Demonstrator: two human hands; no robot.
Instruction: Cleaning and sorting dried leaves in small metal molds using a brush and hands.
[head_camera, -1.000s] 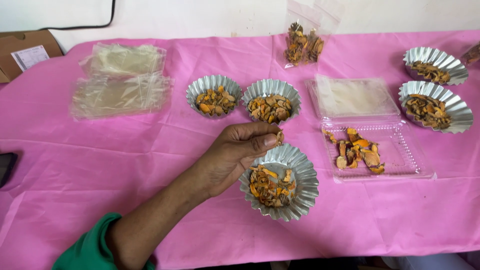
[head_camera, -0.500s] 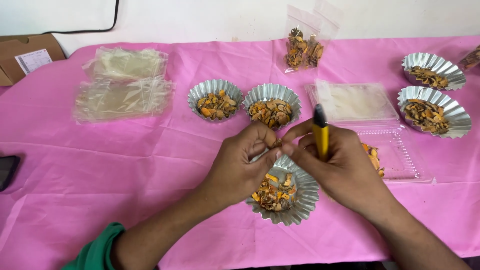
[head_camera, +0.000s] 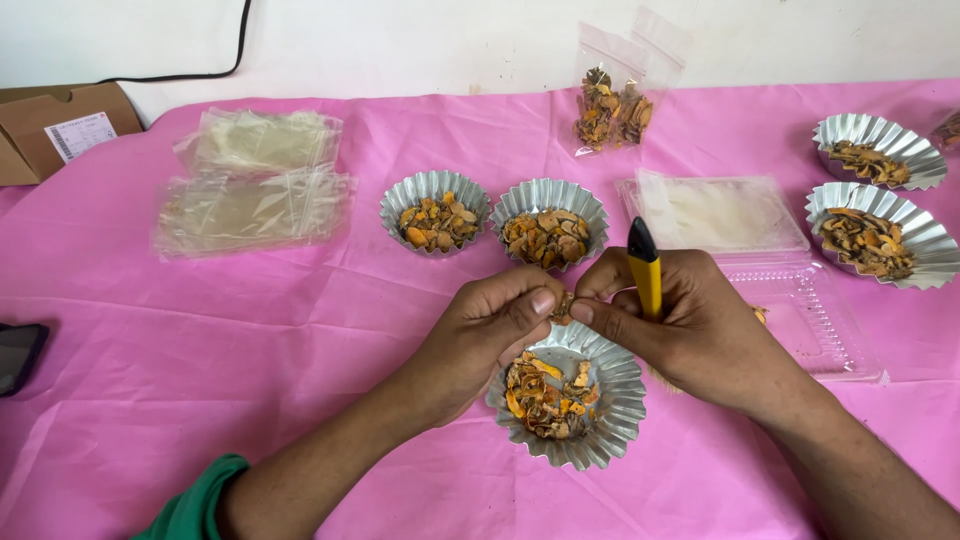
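Note:
My left hand (head_camera: 480, 335) and my right hand (head_camera: 690, 325) meet above a fluted foil cup (head_camera: 612, 420) filled with orange and brown dried pieces. Both pinch one small dried piece (head_camera: 563, 306) between thumb and fingertips. My right hand also grips a yellow tool with a black tip (head_camera: 645, 268), pointing up. The cup sits near the front of the pink tablecloth (head_camera: 200, 400).
Two more filled foil cups (head_camera: 434, 212) (head_camera: 549, 224) stand behind my hands, two others (head_camera: 878, 150) (head_camera: 880, 235) at far right. An open clear plastic box (head_camera: 810, 320) lies right, a filled clear bag (head_camera: 612, 100) behind, flat empty bags (head_camera: 255, 180) left, a cardboard box (head_camera: 60, 130), a dark phone (head_camera: 18, 355).
My right hand came in with the yellow tool and joined my left hand on the small piece. The view has shifted slightly; the hands stay over the front cup.

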